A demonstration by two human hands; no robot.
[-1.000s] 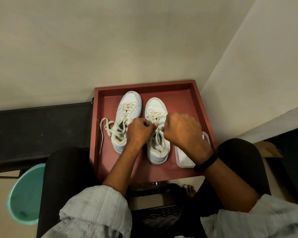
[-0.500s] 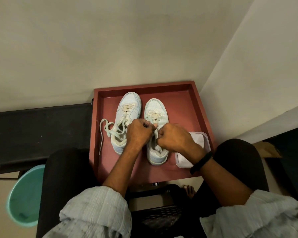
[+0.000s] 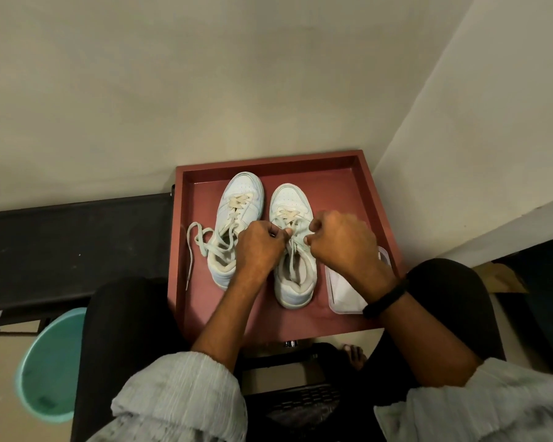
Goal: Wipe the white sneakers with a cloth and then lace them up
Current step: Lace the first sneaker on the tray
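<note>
Two white sneakers stand side by side, toes away from me, in a red tray [image 3: 377,199]. The left sneaker [image 3: 241,196] has loose cream laces [image 3: 201,240] trailing off to its left. The right sneaker [image 3: 292,282] lies under both hands. My left hand [image 3: 259,247] and my right hand [image 3: 339,240] are each pinched on a strand of the right sneaker's lace [image 3: 291,250] over its tongue. A white cloth [image 3: 344,293] lies in a clear holder at the tray's right side, partly hidden by my right wrist.
Walls close in behind and to the right of the tray. A black bench [image 3: 77,237] runs along the left. A teal bucket [image 3: 45,368] stands on the floor at lower left. My knees flank the tray's near edge.
My right hand swung back, then forward again over the right sneaker's laces, while the left hand stayed nearly still at the tongue.
</note>
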